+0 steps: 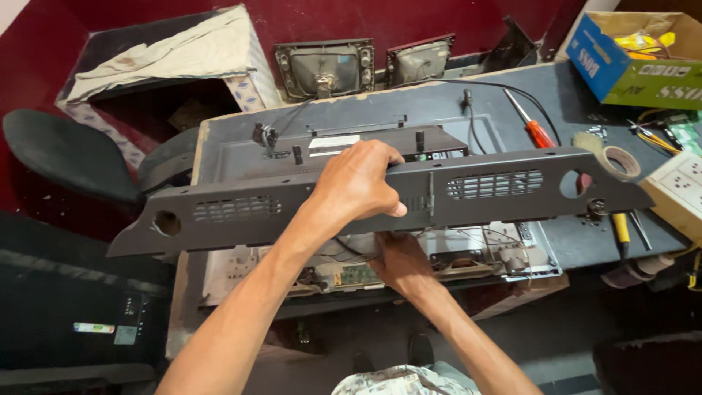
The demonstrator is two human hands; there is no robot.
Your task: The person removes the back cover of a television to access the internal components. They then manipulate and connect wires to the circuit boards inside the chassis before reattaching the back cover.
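My left hand point(358, 183) grips the top edge of a long black plastic panel point(241, 212) near its middle. The panel has vent slots and a round hole near each end, and it is held lifted and slightly tilted above an opened flat television point(234, 157) that lies back-up on the table. My right hand point(398, 263) reaches under the panel's lower edge, over the exposed circuit boards point(475, 252). Its fingers are hidden behind the panel, so I cannot tell whether it holds anything.
To the right on the grey table point(578, 95) lie a red-handled screwdriver point(537, 132), a tape roll point(618, 159), a yellow-handled tool point(621, 228) and a white power strip point(680, 190). A blue and green cardboard box point(629, 66) stands at the back right. A black chair point(66, 153) is at left.
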